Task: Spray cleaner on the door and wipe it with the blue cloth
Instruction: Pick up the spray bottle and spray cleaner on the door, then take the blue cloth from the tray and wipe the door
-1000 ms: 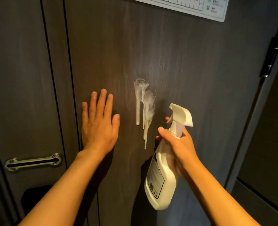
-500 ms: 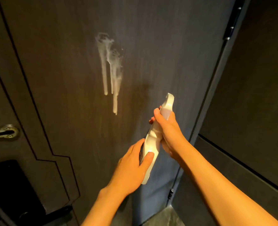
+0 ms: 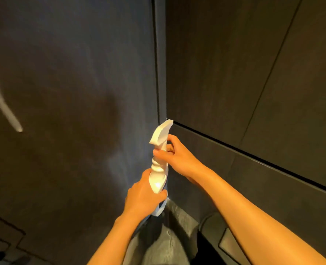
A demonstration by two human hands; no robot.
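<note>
**A:** If you start at the far left edge, you've got a white foam streak (image 3: 4, 109) running down the dark door (image 3: 72, 73), ending in a drip. It's blurry and partly cut off by the frame, so I can't tell how much foam is there.

**B:** And your hands?

**A:** Both are on the spray bottle (image 3: 159, 161), low and centre, right in front of the door's right edge. Your left hand (image 3: 144, 196) is wrapped around the lower body of the bottle, thumb across the front. Your right hand (image 3: 174, 155) is closed around the neck just under the trigger head, fingers curled behind it. The bottle sits roughly upright, nozzle at the top and tipped a bit to the right.

**B:** What's further right?

**A:** A vertical door frame (image 3: 161, 64) sits right behind the nozzle, then a dark panelled wall (image 3: 254, 73) with a thin horizontal groove. Below your hands there's a strip of grey floor (image 3: 169, 236).

**B:** The blue cloth?

**A:** There's a bit of blue at the bottle's bottom end under your left hand, but I can't tell if that's cloth or label.
</note>
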